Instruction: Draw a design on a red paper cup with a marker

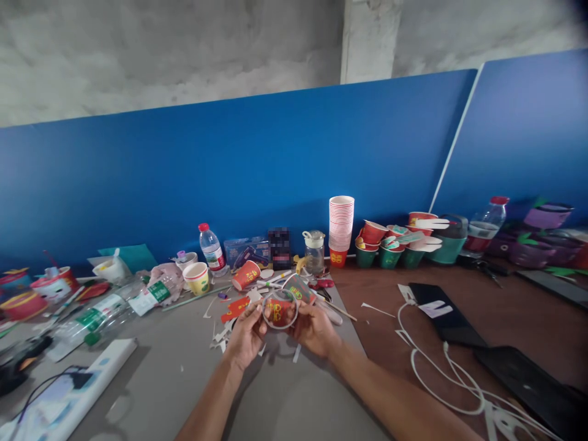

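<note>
Both of my hands hold one small red paper cup (280, 308) with gold print, its round mouth turned toward me, just above the grey table (184, 367). My left hand (245, 334) grips its left rim with fingertips. My right hand (315, 327) holds its right side. Paper scraps (220, 335) and a red cut piece (235, 308) lie just beyond my left hand. Another red cup (245, 274) lies on its side behind them.
A stack of red-and-white cups (341, 229) stands against the blue partition (257, 165), with red and green cups (390, 245) beside it. Water bottles (212, 248), a yellow-rimmed cup (197, 277), a white power strip (68, 392), white cables (441, 380) and dark phones (441, 315) lie around.
</note>
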`<action>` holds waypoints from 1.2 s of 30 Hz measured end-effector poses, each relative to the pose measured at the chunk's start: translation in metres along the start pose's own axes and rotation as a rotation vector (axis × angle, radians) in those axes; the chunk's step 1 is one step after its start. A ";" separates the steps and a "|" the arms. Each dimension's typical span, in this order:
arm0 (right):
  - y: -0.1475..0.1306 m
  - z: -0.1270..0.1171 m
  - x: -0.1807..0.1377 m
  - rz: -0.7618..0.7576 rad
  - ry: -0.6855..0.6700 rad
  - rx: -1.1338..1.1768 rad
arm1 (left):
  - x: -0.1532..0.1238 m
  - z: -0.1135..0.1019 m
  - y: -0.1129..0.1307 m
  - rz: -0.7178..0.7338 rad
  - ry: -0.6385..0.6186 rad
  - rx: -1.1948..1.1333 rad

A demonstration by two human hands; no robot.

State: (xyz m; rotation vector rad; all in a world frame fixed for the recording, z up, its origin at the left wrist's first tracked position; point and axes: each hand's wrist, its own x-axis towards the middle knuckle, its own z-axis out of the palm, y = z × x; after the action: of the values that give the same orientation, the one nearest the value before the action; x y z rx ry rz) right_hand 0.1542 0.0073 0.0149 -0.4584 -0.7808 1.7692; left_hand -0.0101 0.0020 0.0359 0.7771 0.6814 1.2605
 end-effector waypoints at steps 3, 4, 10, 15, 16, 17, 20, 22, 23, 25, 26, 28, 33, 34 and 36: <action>-0.001 0.005 -0.004 0.130 -0.010 0.200 | 0.002 -0.002 0.000 0.029 0.030 -0.033; -0.002 0.007 -0.005 0.146 -0.021 0.236 | 0.002 -0.002 0.000 0.040 0.032 -0.032; -0.006 0.013 -0.007 0.111 -0.033 0.240 | -0.002 0.004 -0.002 0.099 0.059 0.104; -0.007 0.008 -0.004 0.069 -0.028 0.208 | -0.009 0.012 -0.004 0.174 0.042 0.308; -0.007 0.007 -0.004 0.055 -0.035 0.193 | -0.010 0.013 -0.004 0.198 0.032 0.363; -0.007 0.006 -0.003 0.041 -0.044 0.174 | -0.011 0.014 -0.005 0.216 0.015 0.425; -0.006 0.007 -0.003 0.011 -0.066 0.067 | -0.011 0.016 -0.008 0.219 -0.034 0.614; -0.007 0.009 -0.003 -0.039 -0.040 -0.046 | -0.010 0.014 -0.009 0.228 -0.031 0.686; -0.008 0.009 -0.002 -0.073 -0.017 -0.087 | -0.009 0.013 -0.010 0.239 -0.025 0.697; -0.010 0.009 -0.002 -0.191 0.063 -0.168 | -0.007 0.010 -0.008 0.250 -0.029 0.681; -0.012 0.008 -0.002 -0.269 0.105 -0.237 | -0.007 0.009 -0.006 0.245 -0.045 0.667; -0.017 0.007 -0.005 -0.451 0.151 -0.496 | -0.007 0.008 -0.004 0.224 -0.083 0.652; -0.026 0.007 -0.016 -0.805 -0.076 -1.278 | -0.008 0.008 -0.005 0.170 -0.183 0.730; -0.026 0.007 -0.017 -0.843 -0.137 -1.372 | -0.008 0.008 -0.006 0.164 -0.192 0.739; -0.025 0.005 -0.017 -0.874 -0.211 -1.488 | -0.007 0.008 -0.007 0.175 -0.188 0.760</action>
State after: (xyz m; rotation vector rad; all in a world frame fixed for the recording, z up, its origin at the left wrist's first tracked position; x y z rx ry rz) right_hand 0.1731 -0.0052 0.0347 -0.6963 -2.0114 0.1822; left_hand -0.0011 -0.0073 0.0346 1.5845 0.9648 1.0530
